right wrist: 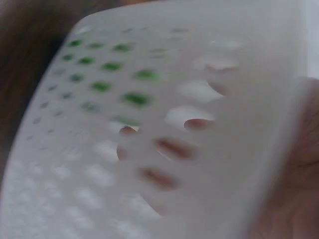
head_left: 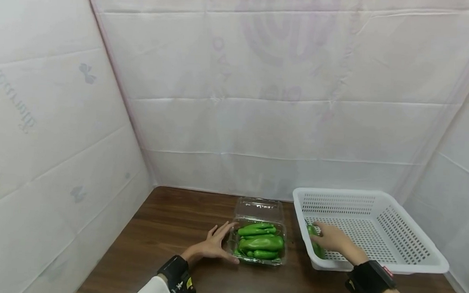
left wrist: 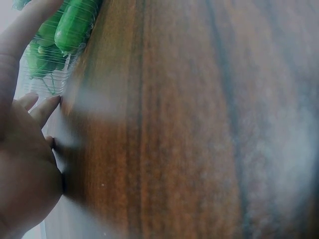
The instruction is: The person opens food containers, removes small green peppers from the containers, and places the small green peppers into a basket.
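A clear plastic clamshell box [head_left: 260, 208] lies with its lid folded back, holding several green peppers [head_left: 263, 242]. My left hand [head_left: 212, 246] is spread at the box's left side, fingertips right at its edge; in the left wrist view the thumb and fingers frame the clear ribbed wall [left wrist: 57, 82]. Inside the left end of a white basket [head_left: 379, 267], my right hand [head_left: 332, 238] grips a green pepper [head_left: 318, 250], partly hidden by the fingers. Through the basket's slotted wall [right wrist: 144, 119], the right wrist view shows green patches and bits of the fingers.
The box and basket stand side by side on a dark wooden table [head_left: 171, 218]. White sheeting [head_left: 227, 128] covers the back and both sides. The basket's raised rim lies beneath my right forearm, close to the right-hand sheeting.
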The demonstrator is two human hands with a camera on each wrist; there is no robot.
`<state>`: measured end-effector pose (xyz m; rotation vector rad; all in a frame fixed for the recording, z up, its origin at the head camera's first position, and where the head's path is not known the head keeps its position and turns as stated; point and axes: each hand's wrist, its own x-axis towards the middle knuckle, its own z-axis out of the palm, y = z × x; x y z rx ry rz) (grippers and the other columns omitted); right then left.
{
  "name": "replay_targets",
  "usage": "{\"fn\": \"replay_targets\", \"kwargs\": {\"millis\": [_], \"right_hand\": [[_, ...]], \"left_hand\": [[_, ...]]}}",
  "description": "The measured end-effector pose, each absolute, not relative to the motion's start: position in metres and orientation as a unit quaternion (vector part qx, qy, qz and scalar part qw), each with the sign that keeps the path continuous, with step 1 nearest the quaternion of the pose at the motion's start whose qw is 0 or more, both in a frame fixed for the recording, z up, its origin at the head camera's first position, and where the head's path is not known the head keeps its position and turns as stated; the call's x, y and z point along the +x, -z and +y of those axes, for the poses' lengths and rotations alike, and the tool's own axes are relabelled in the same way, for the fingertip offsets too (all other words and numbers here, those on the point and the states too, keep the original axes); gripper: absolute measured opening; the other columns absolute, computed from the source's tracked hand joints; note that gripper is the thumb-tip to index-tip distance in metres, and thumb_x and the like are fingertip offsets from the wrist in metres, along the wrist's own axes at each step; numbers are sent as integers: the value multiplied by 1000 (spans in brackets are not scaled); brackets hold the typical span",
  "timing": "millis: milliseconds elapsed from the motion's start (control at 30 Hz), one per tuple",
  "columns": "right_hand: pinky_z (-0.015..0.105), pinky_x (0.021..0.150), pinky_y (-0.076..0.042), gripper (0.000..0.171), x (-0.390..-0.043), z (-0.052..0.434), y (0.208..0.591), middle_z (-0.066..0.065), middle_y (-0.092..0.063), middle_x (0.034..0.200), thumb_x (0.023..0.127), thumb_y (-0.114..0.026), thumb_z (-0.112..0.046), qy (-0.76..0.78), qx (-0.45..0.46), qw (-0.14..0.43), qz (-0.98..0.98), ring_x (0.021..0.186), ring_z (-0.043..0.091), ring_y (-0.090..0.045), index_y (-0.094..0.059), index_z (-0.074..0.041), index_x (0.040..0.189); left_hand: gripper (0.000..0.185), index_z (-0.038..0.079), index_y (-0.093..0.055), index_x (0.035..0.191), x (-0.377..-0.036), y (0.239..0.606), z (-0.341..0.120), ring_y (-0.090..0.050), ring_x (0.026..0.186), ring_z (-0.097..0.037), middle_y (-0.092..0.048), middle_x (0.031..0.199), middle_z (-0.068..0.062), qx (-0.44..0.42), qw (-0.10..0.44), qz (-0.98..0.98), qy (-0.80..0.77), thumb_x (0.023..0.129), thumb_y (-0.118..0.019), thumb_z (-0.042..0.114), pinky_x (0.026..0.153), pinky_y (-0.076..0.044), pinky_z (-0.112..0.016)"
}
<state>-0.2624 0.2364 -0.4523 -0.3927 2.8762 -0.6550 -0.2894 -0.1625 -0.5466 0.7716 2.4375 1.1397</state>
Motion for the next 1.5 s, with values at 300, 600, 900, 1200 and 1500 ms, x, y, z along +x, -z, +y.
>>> {"fn": "replay_targets", "kwargs": {"millis": [300,600,900,1200,1500], "right_hand": [[44,64,-58,43,-253,199,416,24,-73,102,97,-69,-20,181,-125,-34,975,86,34,-71,-62,5,132],[65,109,-43,72,-249,146,435,33,-48,149,96,-72,-23,231,-239,-258,907,134,51,-50,-38,6,153],[57,100,-50,52,-231,114,477,14,-62,135,102,-63,-35,172,-287,-142,932,127,34,-59,-53,-8,146],[49,87,-55,44,-236,122,497,7,-67,126,101,-63,-40,167,-296,-92,936,115,27,-64,-63,-12,134],[35,73,-52,40,-235,126,496,2,-68,116,99,-65,-37,141,-310,-152,928,104,20,-65,-63,-12,130]], "left_hand": [[117,20,-18,164,-291,547,-165,-8,159,-41,-11,172,-16,263,166,864,-395,76,-88,51,122,2,-68],[117,19,-18,165,-289,547,-165,-8,159,-41,-11,172,-15,254,172,865,-397,76,-88,50,123,2,-67],[115,19,-19,164,-290,546,-166,-7,160,-40,-13,172,-14,253,168,868,-393,77,-88,49,123,1,-67],[114,25,-20,164,-289,550,-164,-6,159,-41,-12,172,-14,241,174,868,-398,76,-90,44,123,0,-67],[113,27,-19,164,-293,546,-162,-4,161,-37,-10,173,-11,252,192,858,-403,77,-88,46,124,2,-65]]}}
